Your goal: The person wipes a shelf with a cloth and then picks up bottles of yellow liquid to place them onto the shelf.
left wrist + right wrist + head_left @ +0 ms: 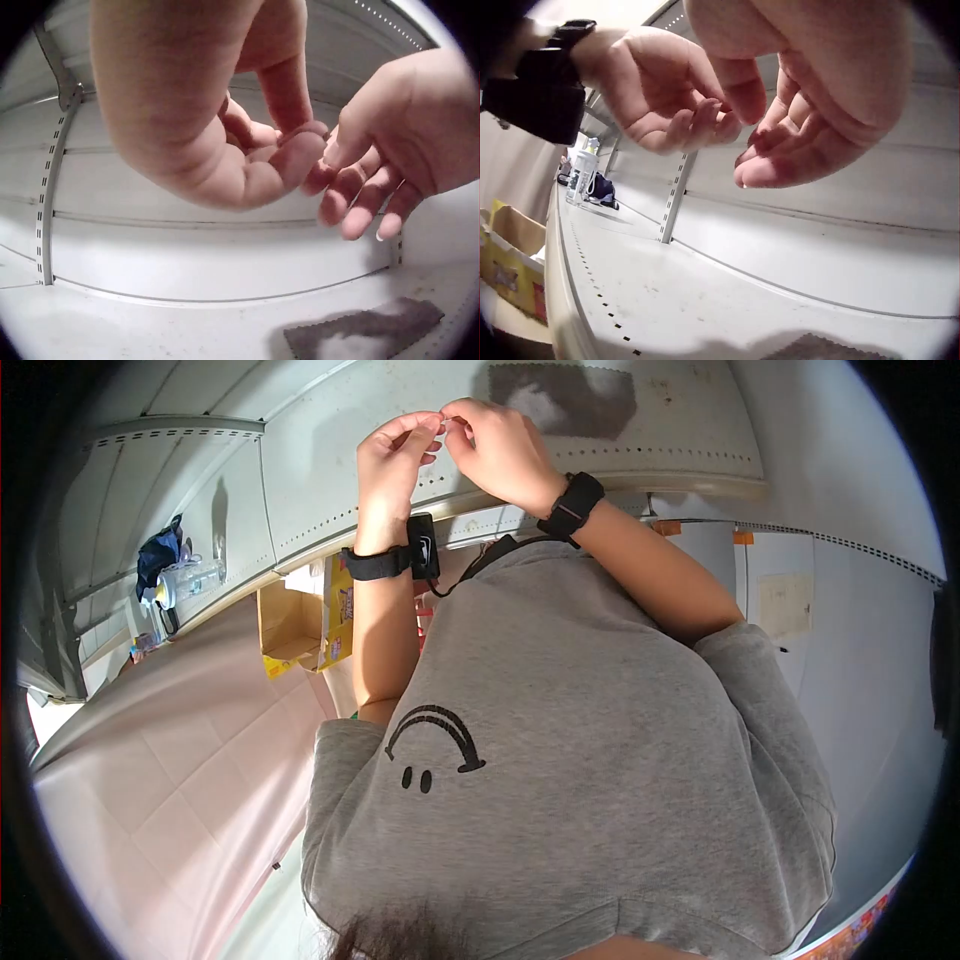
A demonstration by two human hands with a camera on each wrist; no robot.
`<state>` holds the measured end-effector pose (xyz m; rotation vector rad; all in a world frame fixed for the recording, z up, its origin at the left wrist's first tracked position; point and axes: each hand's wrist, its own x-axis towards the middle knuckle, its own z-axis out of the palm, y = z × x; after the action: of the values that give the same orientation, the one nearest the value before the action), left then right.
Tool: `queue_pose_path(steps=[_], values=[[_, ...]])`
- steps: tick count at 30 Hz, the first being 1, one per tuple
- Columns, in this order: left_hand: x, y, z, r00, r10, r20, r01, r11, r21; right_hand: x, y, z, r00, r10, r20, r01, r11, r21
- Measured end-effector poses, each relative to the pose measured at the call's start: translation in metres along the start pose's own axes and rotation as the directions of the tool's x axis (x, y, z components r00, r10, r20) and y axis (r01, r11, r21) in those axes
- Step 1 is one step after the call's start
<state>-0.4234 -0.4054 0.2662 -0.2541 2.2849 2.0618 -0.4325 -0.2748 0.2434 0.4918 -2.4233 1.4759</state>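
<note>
Both hands are raised with their fingertips close together above the white shelf. My left hand (388,475) has its thumb and forefinger tips together; in the left wrist view this hand (217,127) is the large near one, its fingers curled. My right hand (508,458) meets it from the right, thumb and forefinger bent towards the left fingertips. Close up in the right wrist view, the right hand (817,97) has curled fingers. Whether anything small lies between the fingertips cannot be told. Beyond the hands, a dark grey cloth piece (590,405) with a zigzag edge lies flat on the shelf.
A transparent bottle (200,578) and a dark blue item (158,552) stand at the shelf's left. Below its front edge is an open yellow cardboard box (340,615). Pale pink quilted fabric (180,760) hangs at lower left. Slotted metal uprights (46,195) support the shelving.
</note>
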Motion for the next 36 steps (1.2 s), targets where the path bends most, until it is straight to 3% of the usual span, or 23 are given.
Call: queue_pose_path(steps=[6,24,27,29,31,33,35,36], values=[[0.000,-0.002,0.002,0.999,0.034,0.016,-0.035,0.999,0.041,0.001,0.001,-0.001,1.000,-0.022,-0.019,0.022,1.000,-0.002],[-0.003,-0.011,-0.001,1.000,0.031,0.004,-0.031,0.993,0.118,0.005,0.012,0.003,0.988,0.065,0.138,-0.064,0.998,-0.009],[-0.006,-0.012,0.000,0.998,0.058,-0.040,-0.054,0.994,0.098,0.005,0.019,0.012,0.987,0.114,0.116,-0.111,0.993,-0.033],[-0.008,-0.010,0.000,0.996,0.066,-0.066,-0.061,0.995,0.073,0.003,0.027,0.013,0.994,0.110,-0.015,-0.111,0.991,-0.077],[-0.009,-0.007,-0.006,0.989,0.000,-0.149,0.000,1.000,-0.001,0.004,0.034,0.012,0.996,0.085,0.001,-0.085,0.993,-0.086],[-0.009,-0.008,-0.015,0.991,-0.072,-0.113,0.070,0.997,-0.025,0.003,0.036,0.011,0.998,0.060,0.021,-0.058,0.994,-0.092],[-0.008,-0.007,-0.020,0.981,-0.187,-0.046,0.177,0.970,-0.167,0.003,0.033,0.008,0.973,0.141,0.183,-0.153,0.987,0.054],[-0.007,-0.007,-0.021,0.981,-0.187,-0.046,0.177,0.970,-0.166,0.003,0.031,0.007,0.973,0.141,0.181,-0.153,0.987,0.055]])
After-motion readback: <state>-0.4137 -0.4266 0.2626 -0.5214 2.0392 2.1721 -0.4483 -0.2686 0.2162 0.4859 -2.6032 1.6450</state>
